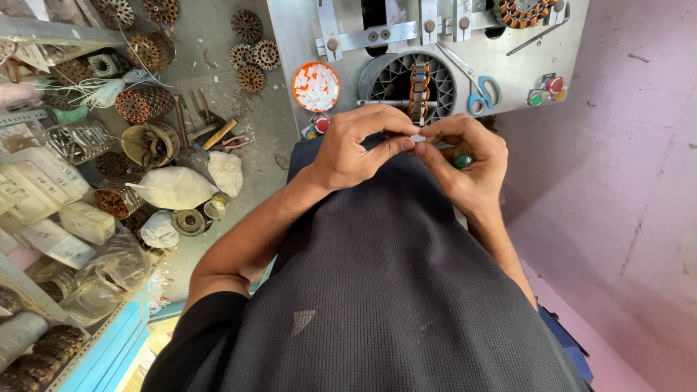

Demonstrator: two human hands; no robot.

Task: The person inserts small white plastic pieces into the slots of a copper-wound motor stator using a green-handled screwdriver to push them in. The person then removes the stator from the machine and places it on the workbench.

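Sitting on edge in the round opening of the machine panel (305,43): a stator ring (419,91). Meeting just below that ring, fingertips touching: left hand (356,149) and right hand (468,163). Lying left of the opening: a round dish of paper slips (316,86); right of it: scissors (481,93). Spreading across the floor (268,138) far left: more stators (250,51).
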